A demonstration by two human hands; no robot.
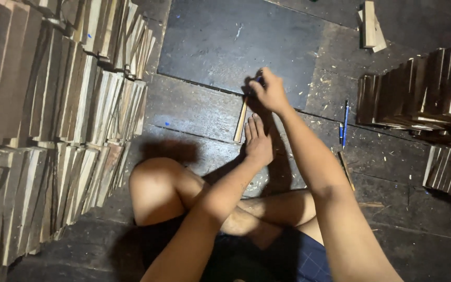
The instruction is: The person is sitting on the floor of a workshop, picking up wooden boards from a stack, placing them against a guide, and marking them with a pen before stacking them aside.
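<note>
The right hand [270,93] is closed around a small dark tool, likely a pen or marker, with its tip set at the top end of a thin wooden strip [241,119]. The left hand [258,140] lies flat and open, palm down on the floor [194,109], its fingertips just beside the strip's lower half and seemingly steadying it; it grips nothing.

The strip lies almost upright in the view, on the dark plank floor near the front edge of a dark flat sheet [225,42], its top end reaching that edge. As a judgement, the marking seems to be at its start: the tool sits at the strip's end, and no line can be made out along the wood.

Outward from the hands, the person's bent knee [155,183] rises to the left and the crossed legs close in the near side. Two blue pens [344,124] lie on the floor to the right, well apart from the strip. Another strip [346,169] shows just past the right forearm.

Stacked boards [53,130] wall the whole left side, and more board stacks [429,89] fill the right. A few loose offcuts [370,26] rest by the far edge. Open floor remains mostly ahead, over the sheet, and in a narrow band between the two stacks.
</note>
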